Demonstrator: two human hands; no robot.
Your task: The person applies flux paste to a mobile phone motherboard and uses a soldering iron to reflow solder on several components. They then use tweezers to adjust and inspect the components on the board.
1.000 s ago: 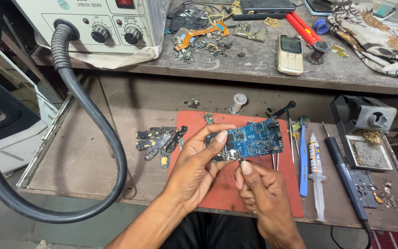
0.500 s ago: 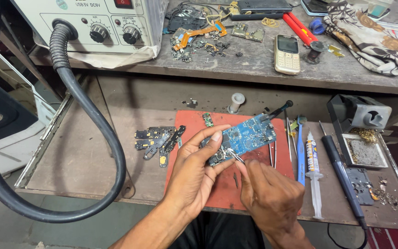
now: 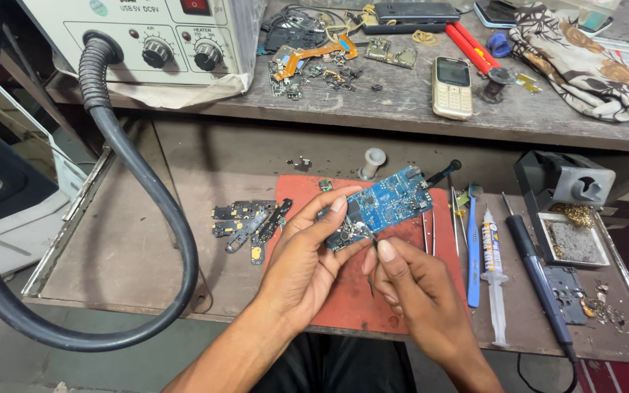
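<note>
Since half a second ago, both hands have shifted slightly lower over the red mat (image 3: 343, 298), and the blue circuit board (image 3: 384, 204) sits a little more tilted, its far corner raised toward the upper right. The left hand (image 3: 307, 258) comes in from below with the wrist bent and the palm facing right; its grip pinches the near end of the circuit board between thumb and forefinger, lifted just above the mat. The right hand (image 3: 413, 291) lies just right of that grip, fingers curled and pressed together on a thin metal tool (image 3: 370, 251) whose tip meets the board's lower edge.

Left of the grip, a few small dark circuit strips (image 3: 249, 222) lie on the brown desk (image 3: 132, 247). Right of the grip lie tweezers (image 3: 429, 233), a blue plastic stick (image 3: 472, 247), a syringe (image 3: 494, 273) and a dark soldering pen (image 3: 536, 273), side by side. Farther right stands a black holder (image 3: 566, 185) with a tray. Beyond the grip, a raised shelf (image 3: 402, 109) carries a hot-air station (image 3: 147, 36) with a thick black hose (image 3: 147, 211), a small phone (image 3: 452, 87), loose parts and a patterned cloth (image 3: 584, 58).
</note>
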